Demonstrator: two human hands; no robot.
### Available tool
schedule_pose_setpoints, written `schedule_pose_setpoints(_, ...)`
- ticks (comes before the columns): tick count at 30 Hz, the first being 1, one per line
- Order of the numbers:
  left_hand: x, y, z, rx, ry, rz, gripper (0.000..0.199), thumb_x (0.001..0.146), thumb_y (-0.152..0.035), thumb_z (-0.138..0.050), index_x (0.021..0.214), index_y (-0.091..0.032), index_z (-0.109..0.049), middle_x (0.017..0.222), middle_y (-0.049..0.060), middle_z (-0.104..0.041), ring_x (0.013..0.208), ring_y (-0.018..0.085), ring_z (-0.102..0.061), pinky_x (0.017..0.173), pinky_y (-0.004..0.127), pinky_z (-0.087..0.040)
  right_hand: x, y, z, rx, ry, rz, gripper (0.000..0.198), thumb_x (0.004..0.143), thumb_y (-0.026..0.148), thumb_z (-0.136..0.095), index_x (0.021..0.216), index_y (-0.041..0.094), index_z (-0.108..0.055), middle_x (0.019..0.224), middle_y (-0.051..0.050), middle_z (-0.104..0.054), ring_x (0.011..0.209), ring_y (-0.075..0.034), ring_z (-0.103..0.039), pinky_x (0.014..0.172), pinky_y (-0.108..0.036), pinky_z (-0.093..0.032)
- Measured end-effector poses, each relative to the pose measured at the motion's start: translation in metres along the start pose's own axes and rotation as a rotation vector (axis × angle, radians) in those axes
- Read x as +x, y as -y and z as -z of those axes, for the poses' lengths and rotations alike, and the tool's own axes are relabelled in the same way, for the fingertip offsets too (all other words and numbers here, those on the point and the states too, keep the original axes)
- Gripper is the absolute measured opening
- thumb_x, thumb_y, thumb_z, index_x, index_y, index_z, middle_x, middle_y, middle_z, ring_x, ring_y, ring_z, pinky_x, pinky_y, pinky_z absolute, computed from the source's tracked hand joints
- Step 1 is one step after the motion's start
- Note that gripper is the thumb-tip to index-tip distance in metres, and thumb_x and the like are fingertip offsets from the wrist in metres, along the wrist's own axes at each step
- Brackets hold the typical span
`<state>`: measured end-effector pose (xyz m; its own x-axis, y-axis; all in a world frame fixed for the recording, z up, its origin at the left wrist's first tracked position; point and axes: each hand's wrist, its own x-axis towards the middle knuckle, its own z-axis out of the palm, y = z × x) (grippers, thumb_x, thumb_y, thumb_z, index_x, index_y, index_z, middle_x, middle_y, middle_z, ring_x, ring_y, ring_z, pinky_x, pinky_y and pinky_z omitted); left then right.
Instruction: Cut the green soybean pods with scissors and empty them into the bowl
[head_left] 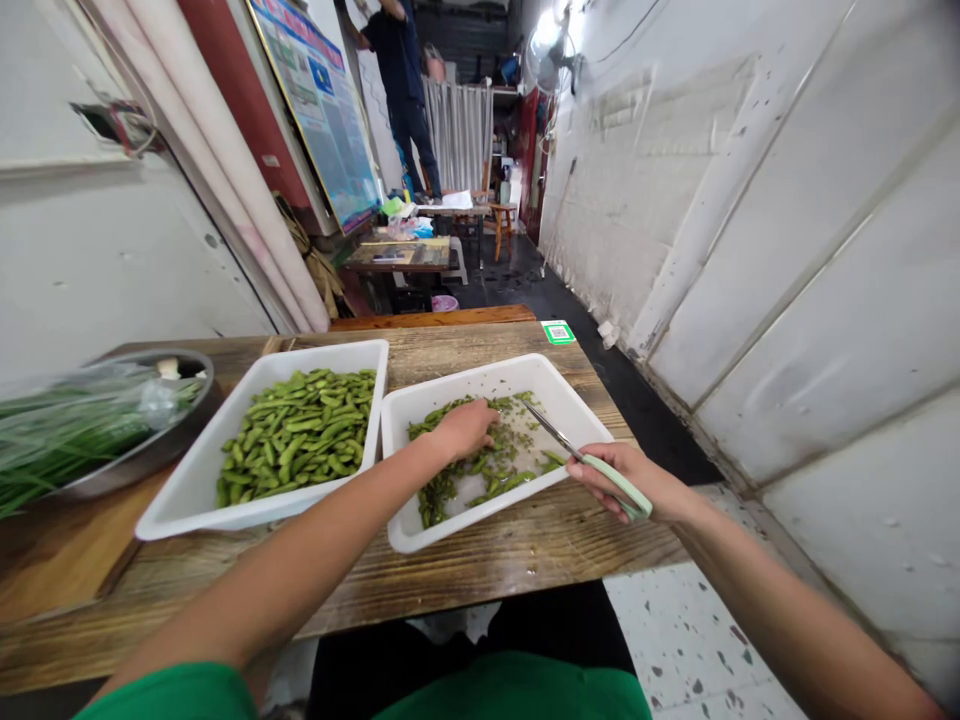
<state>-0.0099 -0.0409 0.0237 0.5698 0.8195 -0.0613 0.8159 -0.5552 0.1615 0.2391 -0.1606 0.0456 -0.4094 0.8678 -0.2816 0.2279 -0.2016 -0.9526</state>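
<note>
My left hand (466, 428) reaches into the right white tray (480, 382) and rests on a scatter of green soybean pods (487, 470), its fingers curled among them. My right hand (630, 480) grips green-handled scissors (581, 458) at the tray's right rim, the blades pointing up-left over the tray. A second white tray (201, 470) to the left is heaped with green soybean pods (300, 432). Both trays sit on a wooden table (480, 570).
A metal bowl (146, 455) with bagged green stalks (67, 430) stands at the table's left. A green QR sticker (558, 332) lies at the far corner. A white tiled wall (787, 250) runs along the right. A person (401, 90) stands far down the aisle by more tables (405, 255).
</note>
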Motion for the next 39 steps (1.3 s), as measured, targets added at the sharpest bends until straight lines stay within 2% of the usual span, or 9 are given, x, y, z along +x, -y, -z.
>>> schedule_pose_setpoints(2,0.005,-0.001,0.005,-0.099,-0.041,-0.004,0.026,0.07,-0.023,-0.062,0.095,-0.02,-0.067,0.094,0.008,-0.062,0.086,0.02,-0.057,0.073,0.025,-0.04,-0.002,0.001,0.001,-0.005,-0.012,0.004,0.038,0.07,0.05,-0.063,0.084,0.016,-0.053,0.051,0.008,-0.039,0.034,-0.003,-0.036,0.028,-0.013,-0.032)
schedule_pose_setpoints(5,0.0,-0.008,0.004,-0.297,0.172,-0.147,0.012,0.069,-0.026,-0.062,0.077,-0.02,-0.069,0.076,0.002,-0.065,0.07,0.015,-0.057,0.065,0.021,-0.038,-0.004,0.001,0.003,-0.017,-0.029,0.002,0.04,0.07,0.051,-0.063,0.085,0.015,-0.054,0.049,0.008,-0.039,0.034,-0.003,-0.036,0.028,-0.014,-0.032)
schedule_pose_setpoints(8,-0.009,-0.02,-0.008,-0.333,0.325,-0.259,0.012,0.062,-0.023,-0.066,0.074,-0.02,-0.068,0.066,-0.001,-0.064,0.058,0.012,-0.052,0.054,0.02,-0.034,-0.002,-0.001,0.003,-0.016,-0.03,0.012,0.039,0.07,0.051,-0.063,0.084,0.015,-0.054,0.049,0.008,-0.039,0.034,-0.003,-0.035,0.028,-0.014,-0.031)
schedule_pose_setpoints(15,-0.005,-0.028,-0.017,-0.274,0.273,-0.173,0.011,0.06,-0.013,-0.062,0.07,-0.017,-0.062,0.063,-0.001,-0.059,0.057,0.012,-0.049,0.05,0.021,-0.031,0.001,-0.002,0.002,0.003,-0.011,0.0,0.04,0.069,0.051,-0.064,0.087,0.016,-0.055,0.05,0.008,-0.039,0.034,-0.003,-0.035,0.028,-0.014,-0.032)
schedule_pose_setpoints(20,-0.007,-0.025,-0.018,-0.311,0.295,-0.203,0.009,0.058,-0.01,-0.063,0.065,-0.017,-0.061,0.061,-0.001,-0.059,0.055,0.012,-0.049,0.051,0.021,-0.032,-0.003,0.0,0.005,-0.019,-0.028,0.008,0.041,0.069,0.051,-0.064,0.085,0.015,-0.055,0.052,0.008,-0.04,0.034,-0.003,-0.036,0.028,-0.014,-0.032)
schedule_pose_setpoints(22,-0.008,-0.025,-0.015,-0.506,0.254,-0.124,0.006,0.063,-0.012,-0.061,0.067,-0.016,-0.061,0.061,-0.001,-0.06,0.053,0.011,-0.051,0.051,0.021,-0.035,-0.004,0.0,0.006,-0.025,-0.032,0.012,0.04,0.07,0.051,-0.063,0.085,0.015,-0.054,0.052,0.008,-0.04,0.034,-0.003,-0.036,0.028,-0.014,-0.032)
schedule_pose_setpoints(25,-0.009,-0.029,-0.004,-0.989,0.176,0.08,0.014,0.072,-0.023,-0.059,0.083,-0.016,-0.061,0.066,0.001,-0.064,0.053,0.011,-0.057,0.049,0.02,-0.038,-0.004,0.0,0.007,-0.04,-0.02,0.014,0.039,0.07,0.051,-0.063,0.083,0.016,-0.053,0.051,0.008,-0.039,0.035,-0.003,-0.036,0.029,-0.014,-0.032)
schedule_pose_setpoints(29,-0.01,-0.041,0.008,-1.458,0.102,0.249,0.027,0.063,-0.025,-0.072,0.086,-0.013,-0.061,0.071,0.006,-0.068,0.066,0.014,-0.064,0.06,0.023,-0.047,-0.005,0.005,0.007,-0.109,0.0,-0.028,0.04,0.068,0.052,-0.064,0.084,0.017,-0.052,0.05,0.009,-0.037,0.036,-0.004,-0.037,0.031,-0.015,-0.035)
schedule_pose_setpoints(39,-0.013,-0.056,0.009,-1.62,-0.084,0.389,0.023,0.058,-0.025,-0.077,0.069,-0.01,-0.064,0.06,0.003,-0.063,0.053,0.006,-0.055,0.047,0.015,-0.039,-0.019,0.014,0.004,-0.229,-0.021,-0.002,0.039,0.07,0.052,-0.063,0.083,0.017,-0.052,0.058,0.006,-0.036,0.041,-0.005,-0.039,0.034,-0.017,-0.036)
